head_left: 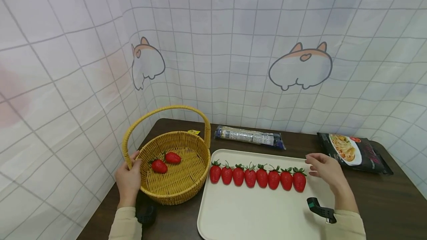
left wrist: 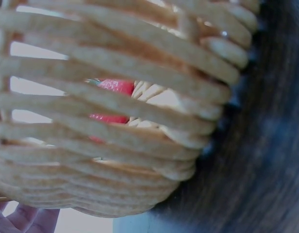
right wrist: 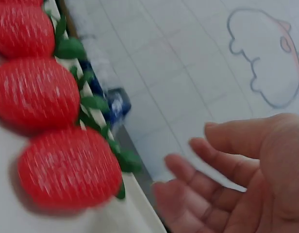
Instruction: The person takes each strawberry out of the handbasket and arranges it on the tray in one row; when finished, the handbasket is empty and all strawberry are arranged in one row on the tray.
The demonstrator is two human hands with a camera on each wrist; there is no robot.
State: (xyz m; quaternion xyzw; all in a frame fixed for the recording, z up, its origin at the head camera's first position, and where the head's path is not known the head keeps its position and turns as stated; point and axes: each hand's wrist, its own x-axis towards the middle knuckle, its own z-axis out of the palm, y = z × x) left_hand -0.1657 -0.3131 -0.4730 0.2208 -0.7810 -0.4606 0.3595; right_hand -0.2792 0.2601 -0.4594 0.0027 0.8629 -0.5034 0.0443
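My left hand (head_left: 128, 179) grips the rim of a yellow woven basket (head_left: 173, 198) on its left side, by the foot of the tall handle. Two red strawberries (head_left: 159, 166) lie inside; the left wrist view shows red strawberries (left wrist: 118, 87) through gaps in the weave. Several more strawberries (head_left: 261, 177) form a row along the far part of a cream tray (head_left: 247, 214), green leaves pointing away from me. Over the tray's right edge is my right hand (head_left: 325, 169), fingers loosely bent and holding nothing. It is just right of the row's last strawberry (right wrist: 69, 167), apart from it.
Behind the tray lies a long plastic packet (head_left: 248, 136). A black food bag (head_left: 355, 153) with a noodle picture sits at the back right. A small yellow wrapper (head_left: 194, 132) is behind the basket. Grid-patterned cloth (head_left: 233, 47) encloses the dark table (head_left: 383, 199).
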